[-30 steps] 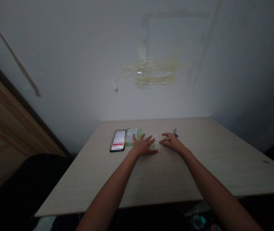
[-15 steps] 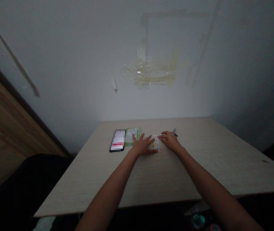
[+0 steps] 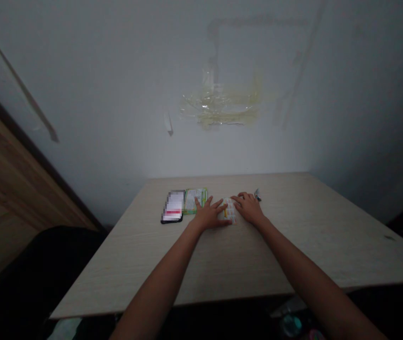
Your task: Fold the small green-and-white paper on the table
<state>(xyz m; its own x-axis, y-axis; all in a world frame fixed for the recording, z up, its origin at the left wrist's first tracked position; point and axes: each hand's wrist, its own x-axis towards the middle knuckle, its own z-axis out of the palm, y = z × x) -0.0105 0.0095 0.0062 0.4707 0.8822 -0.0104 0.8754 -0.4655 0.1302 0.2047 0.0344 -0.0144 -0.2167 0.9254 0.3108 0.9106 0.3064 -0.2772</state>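
My left hand (image 3: 208, 215) lies flat with its fingers spread. Its thumb and index finger rest on a small white printed sheet (image 3: 230, 213) with coloured marks, and its other fingers reach toward a green-edged printed card (image 3: 195, 198). At the sheet's right edge is my right hand (image 3: 248, 207), palm down, fingers stretched out and touching the sheet near its upper right. A phone (image 3: 173, 206) with a blurred, lit screen lies left of the green-edged card. Just past my right hand sits a small crumpled scrap (image 3: 257, 194).
Everything lies on a pale wooden table (image 3: 314, 236) pushed against a grey wall (image 3: 116, 94). Old clear tape (image 3: 222, 108) sticks to that wall. At the left stand a wooden panel (image 3: 17, 165) and a dark shape (image 3: 42, 269). Bottle-like items (image 3: 290, 325) show below the front edge.
My right hand has shifted slightly left, its fingers now farther over the sheet's right edge. My left hand, the phone and the card stay where they were.
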